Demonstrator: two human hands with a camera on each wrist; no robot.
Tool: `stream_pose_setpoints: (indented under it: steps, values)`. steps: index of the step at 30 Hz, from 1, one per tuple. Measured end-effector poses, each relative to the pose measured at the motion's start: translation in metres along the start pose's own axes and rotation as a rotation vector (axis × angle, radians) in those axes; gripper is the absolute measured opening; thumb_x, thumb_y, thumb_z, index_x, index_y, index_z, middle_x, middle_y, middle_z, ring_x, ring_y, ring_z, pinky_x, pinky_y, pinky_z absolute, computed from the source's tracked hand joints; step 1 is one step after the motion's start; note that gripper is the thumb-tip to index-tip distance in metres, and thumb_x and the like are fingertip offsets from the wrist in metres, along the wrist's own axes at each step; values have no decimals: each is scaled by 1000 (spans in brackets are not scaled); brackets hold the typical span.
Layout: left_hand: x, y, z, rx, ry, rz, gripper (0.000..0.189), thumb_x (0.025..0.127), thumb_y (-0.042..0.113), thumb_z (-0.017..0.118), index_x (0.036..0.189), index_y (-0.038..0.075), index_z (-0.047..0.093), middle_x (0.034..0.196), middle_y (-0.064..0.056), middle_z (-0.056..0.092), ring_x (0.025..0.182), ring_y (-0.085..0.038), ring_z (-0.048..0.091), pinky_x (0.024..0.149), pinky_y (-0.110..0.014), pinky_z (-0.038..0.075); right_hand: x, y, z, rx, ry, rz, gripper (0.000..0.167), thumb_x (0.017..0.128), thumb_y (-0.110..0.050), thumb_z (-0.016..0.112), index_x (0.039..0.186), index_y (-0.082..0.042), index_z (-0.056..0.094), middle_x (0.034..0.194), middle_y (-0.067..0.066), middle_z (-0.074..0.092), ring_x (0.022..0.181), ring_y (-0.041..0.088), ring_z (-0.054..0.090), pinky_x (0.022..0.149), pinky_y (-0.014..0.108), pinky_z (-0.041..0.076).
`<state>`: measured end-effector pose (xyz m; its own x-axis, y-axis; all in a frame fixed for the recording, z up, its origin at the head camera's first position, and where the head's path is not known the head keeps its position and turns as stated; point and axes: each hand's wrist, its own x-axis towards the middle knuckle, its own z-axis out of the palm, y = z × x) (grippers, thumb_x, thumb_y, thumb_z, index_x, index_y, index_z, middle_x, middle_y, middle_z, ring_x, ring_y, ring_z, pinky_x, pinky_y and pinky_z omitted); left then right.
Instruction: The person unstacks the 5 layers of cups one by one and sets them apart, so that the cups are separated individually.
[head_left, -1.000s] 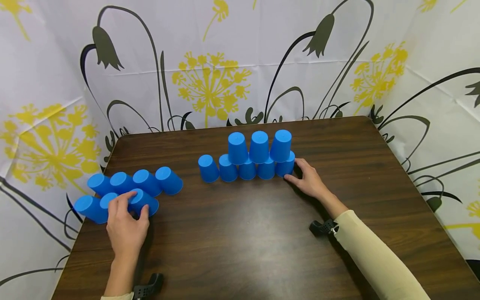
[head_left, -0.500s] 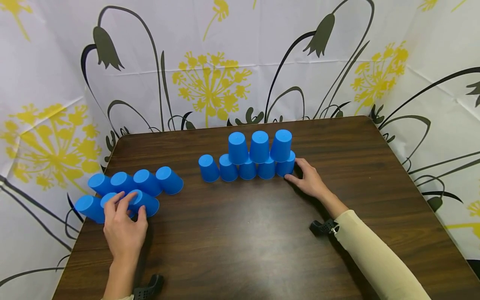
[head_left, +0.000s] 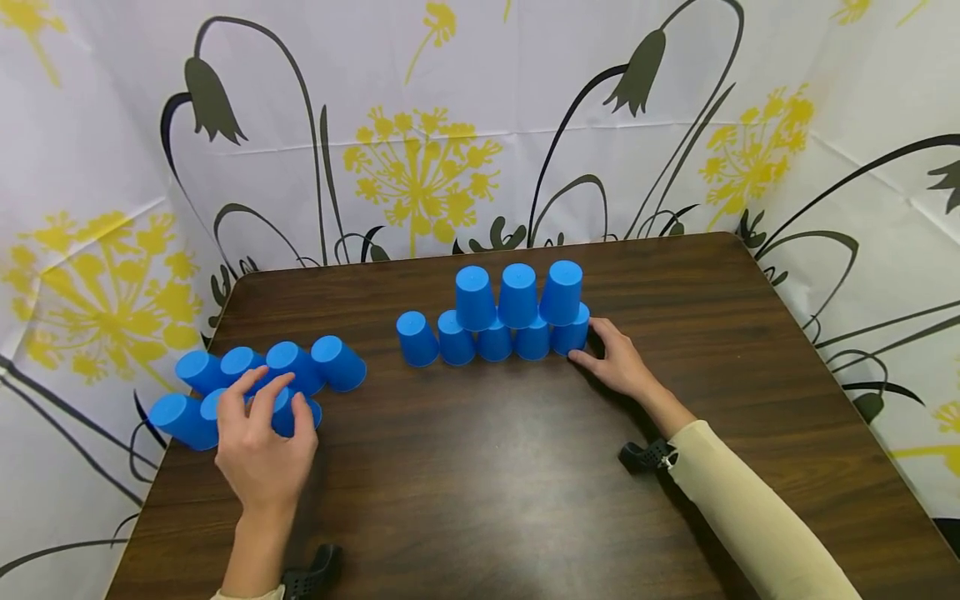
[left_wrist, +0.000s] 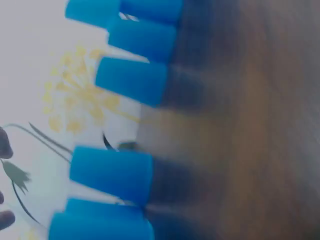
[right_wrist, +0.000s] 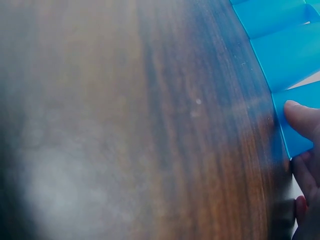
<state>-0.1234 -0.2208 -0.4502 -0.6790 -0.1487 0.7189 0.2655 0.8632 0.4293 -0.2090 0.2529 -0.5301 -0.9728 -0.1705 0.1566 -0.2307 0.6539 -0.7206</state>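
Note:
Blue plastic cups stand upside down in two groups on the table. My left hand point(head_left: 264, 446) is raised over the front row of the left group, fingers spread and bent, holding nothing. Just past its thumb is the row's right-hand cup point(head_left: 284, 414), partly hidden by the fingers. My right hand point(head_left: 618, 362) holds the bottom right cup point(head_left: 572, 332) of the back group between thumb and fingers. In the right wrist view the thumb point(right_wrist: 299, 116) lies on that cup's wall. Three cups, among them a top cup point(head_left: 518, 296), form a second tier there.
A single-level cup point(head_left: 417, 339) ends the back group's bottom row at the left. Behind the left hand stands another row, ending in a cup point(head_left: 339, 363). The brown wooden table point(head_left: 480, 483) meets a flower-printed cloth point(head_left: 465, 75) at its back edge.
My left hand has drawn away from the front-row cup, rising and shifting slightly right. The right hand stays at the bottom right cup, and the cups look unmoved.

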Motion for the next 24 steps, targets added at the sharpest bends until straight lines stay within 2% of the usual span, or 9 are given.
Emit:
stream_pose_setpoints:
  steps: [3, 6, 9, 14, 17, 19, 24]
  values:
    - [6, 12, 2, -27, 38, 35, 30, 86, 20, 70, 110, 2, 72, 129, -16, 60, 118, -36, 55, 81, -61, 52, 1, 0, 2, -2, -6, -2, 64, 91, -25, 71, 143, -1, 43, 140, 19, 48, 133, 37, 44, 109, 57, 33]
    - [10, 24, 8, -84, 11, 68, 29, 85, 17, 72, 110, 3, 72, 128, -16, 61, 116, -36, 56, 84, -60, 51, 1, 0, 2, 1, -6, -1, 63, 92, -25, 71, 143, -1, 43, 140, 19, 48, 133, 37, 44, 109, 57, 33]
    - [9, 43, 23, -176, -72, 121, 30, 83, 11, 74, 112, 4, 71, 126, -14, 61, 114, -35, 58, 85, -55, 51, 0, 0, 0, 7, 2, -1, 63, 91, -25, 72, 142, -1, 44, 140, 20, 49, 132, 38, 44, 109, 58, 33]
    - [2, 91, 67, -355, -250, 210, 44, 80, 7, 77, 123, 9, 66, 130, -12, 57, 116, -29, 58, 86, -47, 54, -1, 4, -8, -8, 4, 2, 63, 91, -25, 71, 142, -1, 44, 141, 20, 48, 132, 38, 44, 109, 58, 33]
    - [7, 116, 88, -429, -311, 216, 54, 81, 9, 77, 132, 11, 60, 136, -12, 52, 122, -28, 53, 91, -47, 52, -2, 5, -10, -9, 14, 4, 63, 91, -24, 72, 142, 0, 44, 140, 20, 48, 132, 38, 44, 109, 59, 32]
    - [14, 127, 100, -454, -329, 205, 59, 83, 11, 76, 137, 12, 54, 139, -13, 48, 125, -28, 50, 94, -48, 51, -2, 5, -10, -10, 24, 8, 63, 91, -23, 72, 142, 0, 44, 140, 20, 49, 132, 38, 44, 108, 59, 32]
    - [32, 136, 120, -464, -333, 152, 70, 84, 11, 76, 146, 13, 45, 145, -14, 43, 126, -28, 49, 95, -53, 49, -1, 5, -6, -13, -6, 1, 65, 92, -27, 71, 144, -1, 43, 141, 19, 48, 133, 37, 43, 109, 58, 32]
